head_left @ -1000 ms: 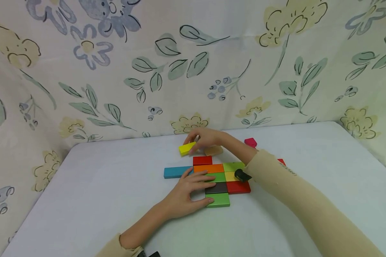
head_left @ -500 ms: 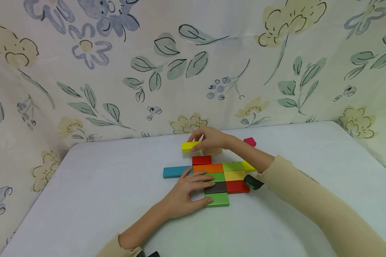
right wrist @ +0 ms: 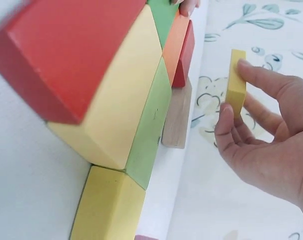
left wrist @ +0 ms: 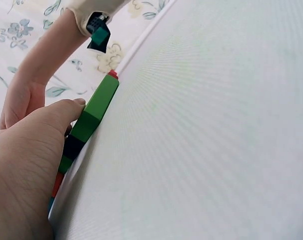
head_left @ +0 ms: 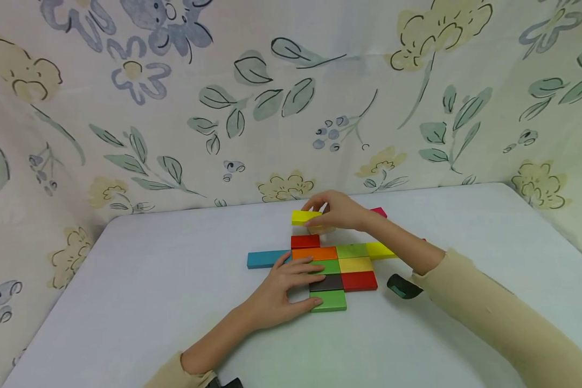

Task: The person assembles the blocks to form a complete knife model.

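Note:
My right hand [head_left: 341, 211] pinches a yellow block [head_left: 302, 217] between thumb and fingers at the far side of the table. The right wrist view shows that block [right wrist: 236, 82] held off the surface. Below it lies a plain wooden block [right wrist: 177, 120]. My left hand [head_left: 274, 299] rests with spread fingers on a flat group of coloured blocks. Its fingertips touch a green block [head_left: 328, 266] and a dark block [head_left: 327, 283]; the thumb touches another green block [head_left: 331, 303]. A red block [head_left: 305, 241] sits behind the orange block [head_left: 314, 253].
A blue block [head_left: 267, 260] extends left of the group, and a second yellow block [head_left: 380, 250] extends right. A pinkish-red block [head_left: 379, 212] lies behind the right forearm. The white table [head_left: 174, 302] meets a floral curtain [head_left: 199, 134] at the back.
My right hand has lifted the yellow block and carried it rightward, over the wooden block. The right forearm has shifted right, uncovering more of the second yellow block. My left hand stays put.

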Demonstrator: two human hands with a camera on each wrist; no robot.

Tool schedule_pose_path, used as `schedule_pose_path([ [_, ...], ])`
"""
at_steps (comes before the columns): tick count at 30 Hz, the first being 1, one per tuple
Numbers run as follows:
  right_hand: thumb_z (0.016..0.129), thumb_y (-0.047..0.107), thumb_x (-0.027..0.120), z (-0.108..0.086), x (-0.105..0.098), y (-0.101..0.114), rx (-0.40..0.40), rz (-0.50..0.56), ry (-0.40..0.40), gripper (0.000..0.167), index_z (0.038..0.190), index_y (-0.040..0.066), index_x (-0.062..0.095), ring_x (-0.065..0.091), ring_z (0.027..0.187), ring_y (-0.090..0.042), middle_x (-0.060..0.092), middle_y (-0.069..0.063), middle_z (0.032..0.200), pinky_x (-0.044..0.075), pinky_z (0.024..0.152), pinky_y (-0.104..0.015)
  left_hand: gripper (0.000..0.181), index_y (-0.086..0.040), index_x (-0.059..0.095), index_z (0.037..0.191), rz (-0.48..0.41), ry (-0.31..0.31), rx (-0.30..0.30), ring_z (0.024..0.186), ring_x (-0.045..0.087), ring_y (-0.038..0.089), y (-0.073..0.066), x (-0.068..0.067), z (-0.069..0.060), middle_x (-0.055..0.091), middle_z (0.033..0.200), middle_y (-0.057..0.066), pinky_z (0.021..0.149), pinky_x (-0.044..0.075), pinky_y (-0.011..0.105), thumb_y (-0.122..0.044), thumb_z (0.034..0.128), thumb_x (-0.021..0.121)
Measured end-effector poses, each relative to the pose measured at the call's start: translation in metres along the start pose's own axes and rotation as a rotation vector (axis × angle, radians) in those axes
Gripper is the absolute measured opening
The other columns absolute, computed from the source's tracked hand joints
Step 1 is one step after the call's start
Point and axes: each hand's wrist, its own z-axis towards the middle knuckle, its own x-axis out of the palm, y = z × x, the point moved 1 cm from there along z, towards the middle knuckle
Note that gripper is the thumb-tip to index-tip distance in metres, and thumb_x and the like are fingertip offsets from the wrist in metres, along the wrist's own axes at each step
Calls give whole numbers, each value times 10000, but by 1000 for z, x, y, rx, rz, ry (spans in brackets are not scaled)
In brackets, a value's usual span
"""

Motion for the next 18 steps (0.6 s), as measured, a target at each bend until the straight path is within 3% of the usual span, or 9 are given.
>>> schedule_pose_path([
  [6, 927, 219, 823, -19, -4, 1, 0, -20, -59, 400, 1278, 50, 734, 631, 956, -275, 672, -131, 1158, 549, 833, -332, 410, -144, 746, 1338, 1, -2, 2, 1501, 469, 249, 0, 0, 1, 655, 1462, -30, 1257, 136, 702, -281, 954, 793],
  [13, 925, 171, 825, -40, -6, 1, -63, -73, -110, 350, 1234, 26, 746, 660, 983, -289, 704, -126, 1100, 577, 913, -422, 418, -135, 747, 1334, -2, -5, 3, 1498, 471, 252, -1, 0, 0, 658, 1460, -19, 1261, 129, 697, -274, 944, 802],
  [18, 933, 172, 817, -57, -7, 3, -65, -79, -125, 345, 1247, 48, 743, 663, 1005, -273, 704, -103, 1110, 591, 896, -393, 417, -141, 746, 1337, -1, -6, 5, 1499, 470, 252, -1, 0, 0, 657, 1460, -22, 1261, 130, 698, -273, 945, 800],
])
